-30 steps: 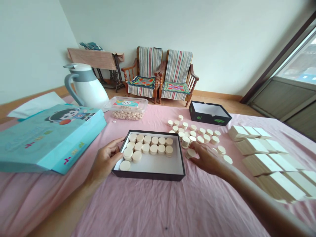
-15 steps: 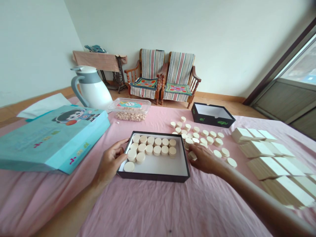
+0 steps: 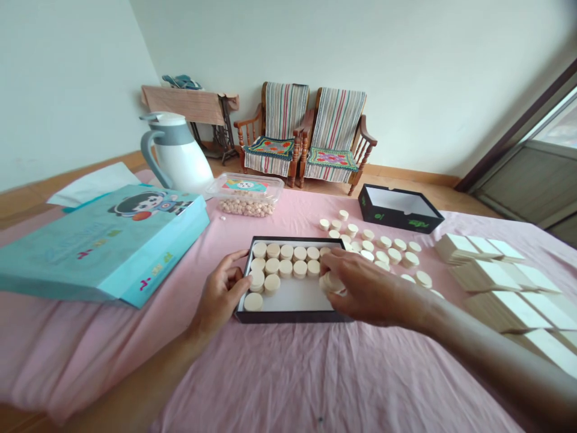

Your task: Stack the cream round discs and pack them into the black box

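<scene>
A shallow black box (image 3: pixel 295 317) with a white inside lies before me. In it stand rows of stacked pale round wooden discs (image 3: pixel 285 268). My left hand (image 3: pixel 224 288) grips the box's left side, fingers outside and thumb over the rim beside a disc stack. Over the box's right end, my right hand (image 3: pixel 360 282) closes round a short stack of discs (image 3: pixel 331 282), partly hidden by the fingers. Loose discs (image 3: pixel 394 255) lie scattered on the pink cloth beyond and right of this hand.
Several stacks of pale rectangular boards (image 3: pixel 518 310) stand at right. An upturned-open black box part (image 3: pixel 399 210) sits behind the discs. At left are a blue carton (image 3: pixel 103 240), a white jug (image 3: pixel 184 159) and a clear tub (image 3: pixel 247 195) of small pieces.
My right hand has moved left from the loose discs to over the box's right end, carrying a disc stack. My left hand stays on the box, while the whole view has shifted slightly.
</scene>
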A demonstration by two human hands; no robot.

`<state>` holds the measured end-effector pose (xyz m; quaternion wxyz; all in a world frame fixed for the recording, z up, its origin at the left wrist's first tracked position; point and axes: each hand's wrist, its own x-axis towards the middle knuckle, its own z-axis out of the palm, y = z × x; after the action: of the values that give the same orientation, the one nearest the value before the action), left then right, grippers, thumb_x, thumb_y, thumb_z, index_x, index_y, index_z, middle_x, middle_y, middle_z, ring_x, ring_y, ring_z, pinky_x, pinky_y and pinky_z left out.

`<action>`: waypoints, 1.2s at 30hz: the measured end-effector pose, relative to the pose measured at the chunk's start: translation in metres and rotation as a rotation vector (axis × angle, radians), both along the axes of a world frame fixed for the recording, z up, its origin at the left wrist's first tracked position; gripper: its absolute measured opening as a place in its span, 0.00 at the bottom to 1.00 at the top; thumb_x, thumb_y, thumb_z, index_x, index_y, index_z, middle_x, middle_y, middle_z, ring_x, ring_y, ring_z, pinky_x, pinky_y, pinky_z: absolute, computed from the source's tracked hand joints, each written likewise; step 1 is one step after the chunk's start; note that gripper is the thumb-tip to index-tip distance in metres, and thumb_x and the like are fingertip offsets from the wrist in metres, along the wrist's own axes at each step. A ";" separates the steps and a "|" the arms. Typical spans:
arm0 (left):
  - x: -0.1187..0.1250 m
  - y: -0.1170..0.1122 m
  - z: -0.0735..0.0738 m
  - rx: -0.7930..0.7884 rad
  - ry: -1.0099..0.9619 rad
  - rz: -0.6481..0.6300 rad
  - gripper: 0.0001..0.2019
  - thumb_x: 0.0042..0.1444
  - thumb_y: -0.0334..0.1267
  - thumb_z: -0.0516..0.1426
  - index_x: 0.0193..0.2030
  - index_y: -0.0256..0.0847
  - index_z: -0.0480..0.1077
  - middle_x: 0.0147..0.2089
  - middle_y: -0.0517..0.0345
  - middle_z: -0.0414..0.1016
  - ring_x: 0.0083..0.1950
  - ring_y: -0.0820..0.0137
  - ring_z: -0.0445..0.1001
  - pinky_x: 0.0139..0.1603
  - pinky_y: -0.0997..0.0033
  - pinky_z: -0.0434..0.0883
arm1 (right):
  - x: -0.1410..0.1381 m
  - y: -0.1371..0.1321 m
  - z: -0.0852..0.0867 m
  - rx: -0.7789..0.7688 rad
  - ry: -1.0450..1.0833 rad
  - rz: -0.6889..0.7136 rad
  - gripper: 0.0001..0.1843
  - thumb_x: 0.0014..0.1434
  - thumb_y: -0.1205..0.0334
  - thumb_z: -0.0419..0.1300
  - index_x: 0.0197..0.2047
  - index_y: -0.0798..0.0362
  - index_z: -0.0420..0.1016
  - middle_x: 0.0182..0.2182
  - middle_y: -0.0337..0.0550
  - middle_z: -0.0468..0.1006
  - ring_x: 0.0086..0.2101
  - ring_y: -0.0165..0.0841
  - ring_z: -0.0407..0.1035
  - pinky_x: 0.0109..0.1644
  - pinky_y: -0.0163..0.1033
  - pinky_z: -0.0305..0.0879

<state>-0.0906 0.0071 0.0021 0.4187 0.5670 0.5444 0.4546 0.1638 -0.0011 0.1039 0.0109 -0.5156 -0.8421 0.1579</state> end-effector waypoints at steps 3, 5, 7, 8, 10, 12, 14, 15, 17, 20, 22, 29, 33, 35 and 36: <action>0.001 -0.002 0.001 -0.003 0.005 -0.026 0.28 0.54 0.43 0.57 0.60 0.35 0.59 0.21 0.71 0.55 0.21 0.78 0.56 0.21 0.80 0.53 | -0.020 0.015 -0.008 -0.103 -0.095 0.063 0.13 0.47 0.69 0.57 0.39 0.58 0.70 0.40 0.52 0.73 0.39 0.37 0.68 0.38 0.36 0.60; 0.001 -0.002 0.001 0.000 0.009 -0.033 0.27 0.54 0.43 0.56 0.59 0.35 0.59 0.21 0.70 0.56 0.22 0.78 0.56 0.21 0.80 0.54 | -0.028 0.026 -0.014 -0.179 -0.155 0.103 0.17 0.44 0.69 0.59 0.41 0.58 0.72 0.41 0.52 0.74 0.42 0.40 0.68 0.40 0.36 0.62; 0.000 -0.002 0.001 0.002 0.010 -0.036 0.27 0.54 0.42 0.56 0.59 0.35 0.59 0.21 0.71 0.56 0.21 0.78 0.56 0.21 0.80 0.53 | -0.034 0.035 -0.018 -0.238 -0.197 0.170 0.19 0.43 0.70 0.61 0.42 0.57 0.73 0.42 0.52 0.75 0.44 0.42 0.68 0.41 0.37 0.62; 0.000 -0.002 0.001 0.003 0.011 -0.037 0.27 0.54 0.42 0.56 0.59 0.35 0.60 0.21 0.71 0.56 0.21 0.78 0.55 0.21 0.80 0.53 | -0.037 0.038 -0.020 -0.259 -0.212 0.205 0.19 0.42 0.70 0.61 0.42 0.57 0.74 0.42 0.51 0.75 0.44 0.42 0.68 0.41 0.37 0.63; 0.000 -0.002 0.001 0.003 0.013 -0.037 0.26 0.54 0.42 0.56 0.59 0.35 0.60 0.21 0.71 0.56 0.22 0.78 0.56 0.21 0.80 0.54 | -0.042 0.041 -0.022 -0.284 -0.230 0.251 0.20 0.42 0.70 0.61 0.42 0.57 0.74 0.42 0.51 0.75 0.45 0.43 0.68 0.40 0.38 0.63; 0.000 -0.002 0.001 -0.001 0.009 -0.037 0.26 0.54 0.41 0.56 0.59 0.35 0.59 0.21 0.70 0.56 0.22 0.78 0.56 0.21 0.80 0.54 | -0.046 0.041 -0.023 -0.290 -0.237 0.263 0.21 0.41 0.71 0.61 0.43 0.57 0.74 0.42 0.51 0.75 0.44 0.43 0.69 0.40 0.38 0.64; 0.000 -0.003 0.002 -0.008 0.004 -0.036 0.26 0.54 0.41 0.56 0.58 0.34 0.59 0.21 0.71 0.56 0.22 0.78 0.56 0.21 0.80 0.54 | -0.049 0.040 -0.025 -0.279 -0.245 0.263 0.22 0.41 0.72 0.61 0.43 0.57 0.75 0.42 0.52 0.75 0.44 0.42 0.69 0.40 0.38 0.64; 0.000 -0.003 0.002 -0.011 0.003 -0.036 0.26 0.54 0.41 0.56 0.58 0.34 0.59 0.21 0.71 0.56 0.21 0.78 0.56 0.21 0.80 0.54 | -0.050 0.040 -0.026 -0.271 -0.249 0.264 0.21 0.42 0.72 0.61 0.43 0.57 0.75 0.42 0.52 0.75 0.44 0.42 0.69 0.40 0.38 0.64; 0.000 -0.004 0.002 -0.011 0.004 -0.033 0.26 0.54 0.40 0.56 0.58 0.34 0.60 0.21 0.71 0.56 0.21 0.78 0.55 0.21 0.80 0.54 | -0.051 0.039 -0.028 -0.253 -0.266 0.269 0.21 0.43 0.72 0.61 0.43 0.58 0.74 0.42 0.53 0.75 0.44 0.43 0.69 0.41 0.38 0.64; 0.001 -0.003 0.002 -0.015 0.005 -0.027 0.26 0.53 0.40 0.56 0.59 0.35 0.60 0.21 0.71 0.55 0.21 0.78 0.55 0.21 0.80 0.54 | -0.051 0.038 -0.033 -0.231 -0.272 0.280 0.20 0.45 0.71 0.61 0.44 0.60 0.74 0.44 0.55 0.75 0.45 0.43 0.69 0.41 0.39 0.64; 0.001 -0.003 0.001 -0.018 0.005 -0.025 0.27 0.53 0.40 0.56 0.59 0.35 0.59 0.21 0.71 0.55 0.21 0.78 0.55 0.21 0.80 0.54 | -0.051 0.038 -0.036 -0.225 -0.254 0.291 0.19 0.46 0.70 0.61 0.44 0.60 0.74 0.44 0.55 0.74 0.45 0.43 0.68 0.42 0.39 0.64; 0.001 -0.003 0.002 -0.022 0.014 -0.026 0.26 0.53 0.41 0.56 0.58 0.34 0.60 0.21 0.71 0.55 0.21 0.78 0.55 0.21 0.80 0.54 | -0.042 0.040 -0.035 -0.245 -0.231 0.268 0.22 0.43 0.68 0.63 0.45 0.59 0.74 0.43 0.54 0.75 0.44 0.42 0.68 0.40 0.38 0.64; 0.002 -0.003 0.003 -0.020 0.011 -0.023 0.26 0.53 0.41 0.56 0.58 0.34 0.60 0.21 0.71 0.55 0.21 0.77 0.55 0.22 0.79 0.54 | -0.035 0.039 -0.024 -0.259 -0.194 0.207 0.17 0.45 0.72 0.57 0.41 0.57 0.76 0.37 0.51 0.77 0.40 0.40 0.70 0.37 0.36 0.62; 0.002 -0.003 0.003 -0.021 0.013 -0.021 0.26 0.53 0.41 0.56 0.58 0.35 0.61 0.21 0.71 0.55 0.21 0.77 0.55 0.22 0.79 0.54 | -0.034 0.038 -0.022 -0.281 -0.174 0.160 0.16 0.45 0.75 0.55 0.37 0.57 0.77 0.33 0.49 0.78 0.37 0.37 0.70 0.34 0.34 0.61; 0.002 -0.003 0.003 -0.022 0.011 -0.020 0.26 0.53 0.41 0.56 0.58 0.35 0.61 0.21 0.71 0.55 0.21 0.77 0.56 0.22 0.79 0.54 | -0.033 0.037 -0.023 -0.295 -0.162 0.136 0.15 0.45 0.75 0.55 0.36 0.57 0.77 0.31 0.48 0.78 0.35 0.36 0.70 0.33 0.34 0.60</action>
<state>-0.0889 0.0039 0.0053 0.4263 0.5703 0.5461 0.4414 0.1306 0.0360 0.0814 -0.1432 -0.4646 -0.8408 0.2382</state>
